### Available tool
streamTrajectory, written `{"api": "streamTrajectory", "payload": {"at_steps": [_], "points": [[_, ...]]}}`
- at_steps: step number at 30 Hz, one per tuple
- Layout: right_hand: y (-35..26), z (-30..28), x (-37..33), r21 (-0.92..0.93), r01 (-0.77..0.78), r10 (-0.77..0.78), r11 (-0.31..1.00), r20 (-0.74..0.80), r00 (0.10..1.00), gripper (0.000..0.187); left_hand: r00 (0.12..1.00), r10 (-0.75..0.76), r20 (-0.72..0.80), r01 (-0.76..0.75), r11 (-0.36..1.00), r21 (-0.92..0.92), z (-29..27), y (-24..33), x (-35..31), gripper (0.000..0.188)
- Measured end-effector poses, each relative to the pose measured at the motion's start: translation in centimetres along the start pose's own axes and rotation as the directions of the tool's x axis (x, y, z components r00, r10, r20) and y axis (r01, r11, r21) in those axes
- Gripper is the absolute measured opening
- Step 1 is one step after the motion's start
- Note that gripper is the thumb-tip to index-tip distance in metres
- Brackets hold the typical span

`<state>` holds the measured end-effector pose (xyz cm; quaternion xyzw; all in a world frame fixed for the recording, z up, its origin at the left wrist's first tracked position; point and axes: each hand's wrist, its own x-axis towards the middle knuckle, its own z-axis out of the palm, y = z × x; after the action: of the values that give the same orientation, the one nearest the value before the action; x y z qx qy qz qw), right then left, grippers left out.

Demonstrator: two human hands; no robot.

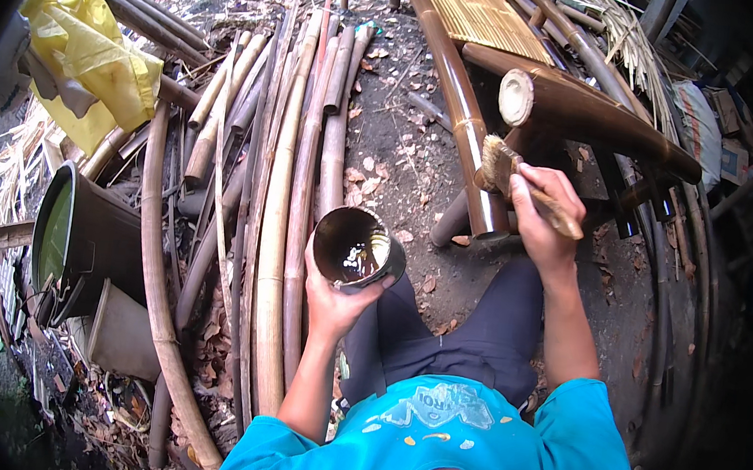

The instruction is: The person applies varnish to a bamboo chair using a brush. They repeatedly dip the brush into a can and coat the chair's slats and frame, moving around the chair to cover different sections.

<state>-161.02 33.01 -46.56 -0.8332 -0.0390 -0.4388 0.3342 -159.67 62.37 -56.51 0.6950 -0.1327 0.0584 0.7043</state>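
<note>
My right hand [546, 217] is closed round the wooden handle of a paintbrush [556, 214]. Its pale bristles rest against, or very close to, a glossy brown bamboo pole [461, 107] that forms the side of a piece of bamboo furniture [618, 131]. A thick bamboo piece with a pale cut end [517, 97] lies just beyond the brush. In front of my lap, my left hand [340, 299] grips a dark round can [398, 264] by its side. Shiny dark liquid [358, 256] shows inside the can.
Long bamboo poles [278, 225] lie side by side on the left. Past them are a dark bucket [91, 235] tipped sideways, a pale container [124, 338] and a yellow cloth or sheet [94, 63]. Dry leaves [363, 184] litter the dirt ground. A white sack [699, 130] stands far right.
</note>
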Motion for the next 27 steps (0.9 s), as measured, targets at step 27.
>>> {"api": "streamTrajectory", "payload": {"at_steps": [27], "points": [[0.1,-1.2,-7.9,-0.01,-0.49,0.35,0.872,0.712,0.608,0.02,0.879,0.023,0.477,-0.227,0.898,0.376,9.3,-7.5,-4.8,0.11]]}}
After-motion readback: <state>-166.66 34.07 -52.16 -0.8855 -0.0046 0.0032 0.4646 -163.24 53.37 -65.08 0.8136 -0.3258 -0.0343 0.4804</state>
